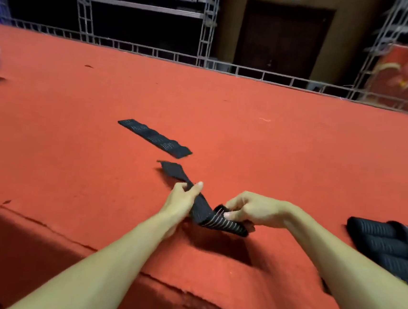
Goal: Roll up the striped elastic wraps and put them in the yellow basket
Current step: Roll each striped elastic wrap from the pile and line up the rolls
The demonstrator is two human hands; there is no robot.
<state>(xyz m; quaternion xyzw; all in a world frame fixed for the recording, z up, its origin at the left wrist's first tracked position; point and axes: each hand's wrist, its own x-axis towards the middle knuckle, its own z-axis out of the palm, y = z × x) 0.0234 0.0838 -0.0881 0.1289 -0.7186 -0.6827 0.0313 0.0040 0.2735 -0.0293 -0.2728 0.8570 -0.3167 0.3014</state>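
Striped elastic wrap (207,213) hangs between both hands just above the red carpet (77,117), its far tail resting there. The left hand (181,199) has a pinching grip mid-length, and the right hand (252,210) pinches the near end where a first fold begins. The strip looks twisted, so I'd expect a crooked, loose roll that springs open. Another wrap (154,138) lies flat beyond. No yellow basket is plainly visible. A heap of dark wraps (386,244) sits far right, and I cannot tell whether anything holds it.
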